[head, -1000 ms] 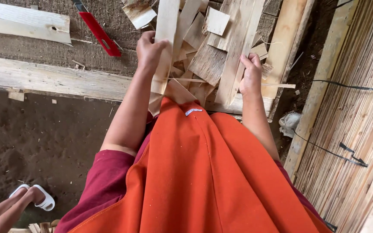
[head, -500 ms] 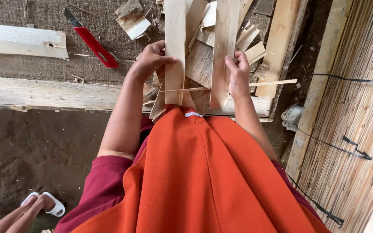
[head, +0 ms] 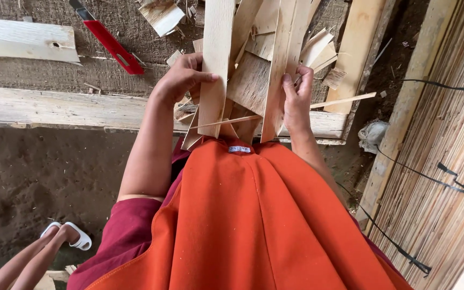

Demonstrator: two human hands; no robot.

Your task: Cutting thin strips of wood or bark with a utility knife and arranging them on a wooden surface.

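Observation:
My left hand [head: 181,79] grips a long pale wooden slat [head: 216,59] that stands nearly upright, its lower end near my orange apron [head: 253,215]. My right hand [head: 298,96] holds a second, narrower slat [head: 283,59] just to the right of the first. Both slats rise out of a loose heap of split wood pieces [head: 253,80] that lies between my hands. A thin wooden splinter [head: 345,101] sticks out sideways past my right hand.
A rough wooden beam [head: 55,110] runs across in front of me. A red-handled tool [head: 111,45] lies on the ground behind it, beside a pale board [head: 25,40]. A wall of thin vertical slats [head: 447,150] stands at the right. Someone's sandalled foot [head: 71,236] shows at bottom left.
Both hands have drawn closer together and lifted the two slats upright toward me. The view has shifted nearer to the wood heap.

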